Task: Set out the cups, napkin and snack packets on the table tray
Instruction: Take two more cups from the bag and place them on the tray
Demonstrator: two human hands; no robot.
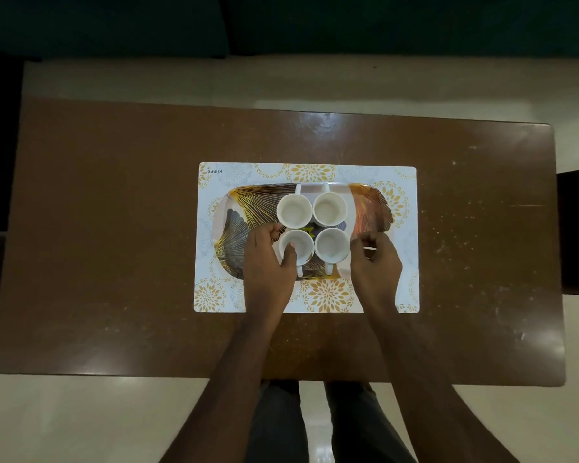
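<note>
Glossy brown table [114,228], scuffed, rectangular with rounded corners. Centred on it: a white placemat [410,289] printed with gold floral rings. On the mat, a rounded-rectangle tray [238,208] with gold-lined leaf pattern, shiny. Four round white cups are packed 2x2 mid-tray, touching or nearly so, all empty. Near-left cup [300,245] is gripped by the left hand [268,259], thumb inside the rim. Near-right cup [331,245] untouched; right hand [375,262] just beside it, fingers curled loosely, nothing seen held.
</note>
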